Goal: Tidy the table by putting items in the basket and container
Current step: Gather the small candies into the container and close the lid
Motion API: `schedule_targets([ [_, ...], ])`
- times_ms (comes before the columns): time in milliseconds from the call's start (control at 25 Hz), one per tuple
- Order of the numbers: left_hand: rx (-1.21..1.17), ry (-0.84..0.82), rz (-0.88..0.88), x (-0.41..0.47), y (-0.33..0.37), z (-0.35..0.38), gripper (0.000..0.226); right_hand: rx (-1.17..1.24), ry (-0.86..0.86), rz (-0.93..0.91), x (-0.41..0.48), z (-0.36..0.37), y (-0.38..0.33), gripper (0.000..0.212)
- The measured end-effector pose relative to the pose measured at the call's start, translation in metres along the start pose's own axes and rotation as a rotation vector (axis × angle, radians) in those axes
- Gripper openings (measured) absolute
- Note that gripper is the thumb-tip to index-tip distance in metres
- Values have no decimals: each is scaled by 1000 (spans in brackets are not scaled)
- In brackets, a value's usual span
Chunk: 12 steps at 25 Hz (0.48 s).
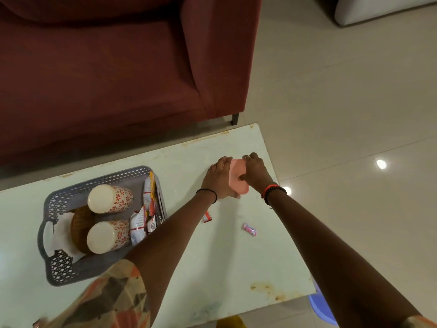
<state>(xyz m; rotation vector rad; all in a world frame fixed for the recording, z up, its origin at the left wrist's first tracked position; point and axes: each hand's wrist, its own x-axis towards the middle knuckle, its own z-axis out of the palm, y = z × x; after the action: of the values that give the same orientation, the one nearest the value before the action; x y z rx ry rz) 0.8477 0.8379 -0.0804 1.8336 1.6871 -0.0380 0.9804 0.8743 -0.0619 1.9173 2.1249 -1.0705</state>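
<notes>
A pink lidded container (238, 176) rests on the pale table (212, 256) near its far right corner. My left hand (218, 178) grips its left side and my right hand (256, 172) presses on its right side and lid. A grey perforated basket (59, 263) sits at the left, holding two patterned cups (110, 198) (107, 236), a brown woven item (79, 227), white tissue and several snack packets (149, 209). A small pink candy wrapper (249, 229) lies loose on the table. A red-and-white packet (207, 217) peeks out beside my left forearm.
A dark red sofa (106, 67) stands just beyond the table's far edge. Tiled floor (354, 114) lies to the right. A blue plastic object (322, 308) sits low by the table's near right corner, and something yellow (231, 322) shows at the bottom edge.
</notes>
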Motion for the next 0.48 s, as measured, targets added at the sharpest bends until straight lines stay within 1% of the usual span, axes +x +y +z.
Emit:
schedule_targets([
  [80,21,2,6,1,0,-1,112,-20,-22,12,3,-1,-3,65],
  [280,71,-27,-23,4,-1,-3,113,-70,-10,43,5,2,-13,65],
  [480,75,-58,-34,6,-3,-4,116,8,-17,57,9,-6,-16,78],
])
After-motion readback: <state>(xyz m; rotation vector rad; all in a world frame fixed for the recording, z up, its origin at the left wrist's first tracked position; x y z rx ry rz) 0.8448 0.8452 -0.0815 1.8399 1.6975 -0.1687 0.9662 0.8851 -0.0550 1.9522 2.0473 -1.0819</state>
